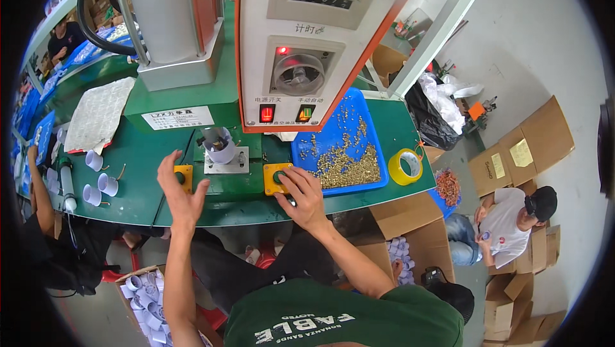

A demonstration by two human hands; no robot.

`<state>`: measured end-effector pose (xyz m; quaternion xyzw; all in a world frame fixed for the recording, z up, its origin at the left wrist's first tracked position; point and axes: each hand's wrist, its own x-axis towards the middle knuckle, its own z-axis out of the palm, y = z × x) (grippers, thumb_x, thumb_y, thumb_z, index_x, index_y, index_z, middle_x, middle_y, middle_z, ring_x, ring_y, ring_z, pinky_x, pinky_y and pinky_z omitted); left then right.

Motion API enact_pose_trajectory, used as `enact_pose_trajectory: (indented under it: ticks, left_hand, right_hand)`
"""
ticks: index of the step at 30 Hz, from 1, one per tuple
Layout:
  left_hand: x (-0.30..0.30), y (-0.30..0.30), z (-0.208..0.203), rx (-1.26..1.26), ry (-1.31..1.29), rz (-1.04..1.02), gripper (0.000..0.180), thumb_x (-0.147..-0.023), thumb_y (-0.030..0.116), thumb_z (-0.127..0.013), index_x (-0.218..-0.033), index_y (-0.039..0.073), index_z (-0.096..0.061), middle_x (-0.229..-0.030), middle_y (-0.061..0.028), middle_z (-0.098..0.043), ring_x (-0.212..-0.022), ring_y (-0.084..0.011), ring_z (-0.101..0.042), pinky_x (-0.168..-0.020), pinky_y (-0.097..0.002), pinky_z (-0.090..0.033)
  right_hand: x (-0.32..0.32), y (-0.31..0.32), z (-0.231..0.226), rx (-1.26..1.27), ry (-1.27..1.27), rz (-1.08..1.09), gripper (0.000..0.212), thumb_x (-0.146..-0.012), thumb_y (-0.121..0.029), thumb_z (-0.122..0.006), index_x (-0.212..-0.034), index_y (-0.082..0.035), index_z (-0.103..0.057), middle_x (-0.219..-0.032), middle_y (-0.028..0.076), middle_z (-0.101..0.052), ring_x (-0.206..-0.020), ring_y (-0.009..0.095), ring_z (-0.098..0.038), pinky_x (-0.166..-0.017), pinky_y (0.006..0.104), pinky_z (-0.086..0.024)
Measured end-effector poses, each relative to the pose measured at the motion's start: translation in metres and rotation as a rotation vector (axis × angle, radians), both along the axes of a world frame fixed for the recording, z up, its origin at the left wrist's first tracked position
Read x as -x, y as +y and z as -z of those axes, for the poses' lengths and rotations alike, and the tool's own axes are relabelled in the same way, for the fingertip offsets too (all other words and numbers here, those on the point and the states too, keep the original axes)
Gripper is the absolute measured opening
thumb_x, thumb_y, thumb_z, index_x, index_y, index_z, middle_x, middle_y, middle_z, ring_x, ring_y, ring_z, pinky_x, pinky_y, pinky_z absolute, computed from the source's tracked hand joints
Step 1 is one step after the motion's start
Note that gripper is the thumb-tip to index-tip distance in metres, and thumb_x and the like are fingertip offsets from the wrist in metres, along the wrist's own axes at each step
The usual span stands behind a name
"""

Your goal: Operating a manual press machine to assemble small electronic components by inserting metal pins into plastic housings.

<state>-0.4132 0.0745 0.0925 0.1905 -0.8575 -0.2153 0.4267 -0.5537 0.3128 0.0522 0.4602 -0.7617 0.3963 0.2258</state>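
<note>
A pale lilac cup-shaped part (221, 150) sits under the press rod, on the metal fixture plate (225, 162) of the green bench press (186, 100). Left of the fixture, my left hand (182, 187) is open, thumb and fingers spread around a yellow button box (184, 177). It holds nothing. On the other side, my right hand (302, 198) rests with its fingertips at the green button of a second yellow button box (277, 179). Its fingers are stretched out and grip nothing I can see. The rod partly hides the inside of the cup.
Small brass pieces lie in a blue tray (382, 166), beside a yellow tape roll (405, 166). Several lilac cups (107, 184) and a cloth (99, 115) are at left. The control box (253, 59) overhangs the bench. Cartons of cups (144, 299) flank me; co-workers (512, 225) sit nearby.
</note>
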Motion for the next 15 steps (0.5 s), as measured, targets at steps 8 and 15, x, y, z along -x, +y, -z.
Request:
enact_pose_trajectory:
  ticks: [8, 15]
  left_hand:
    - [0.035, 0.011, -0.011, -0.092, -0.029, 0.096, 0.106, -0.060, 0.016, -0.086, -0.147, 0.002, -0.027, -0.137, -0.0171, -0.046, -0.128, -0.0354, -0.041, -0.107, -0.0463, -0.032]
    - [0.066, 0.013, -0.023, -0.193, 0.199, 0.188, 0.045, -0.074, 0.011, -0.080, -0.111, 0.000, -0.057, -0.108, -0.0165, -0.061, -0.101, -0.0333, -0.059, -0.089, -0.0400, -0.046]
  right_hand:
    - [-0.002, 0.003, 0.001, 0.002, 0.014, 0.003, 0.042, -0.073, -0.014, -0.079, -0.112, -0.003, -0.066, -0.119, 0.012, -0.063, -0.115, 0.030, -0.057, -0.091, 0.0416, -0.046]
    - [-0.006, -0.001, 0.001, -0.003, 0.007, 0.006, 0.040, -0.074, -0.014, -0.077, -0.110, -0.002, -0.066, -0.119, 0.012, -0.064, -0.114, 0.031, -0.058, -0.091, 0.0409, -0.046]
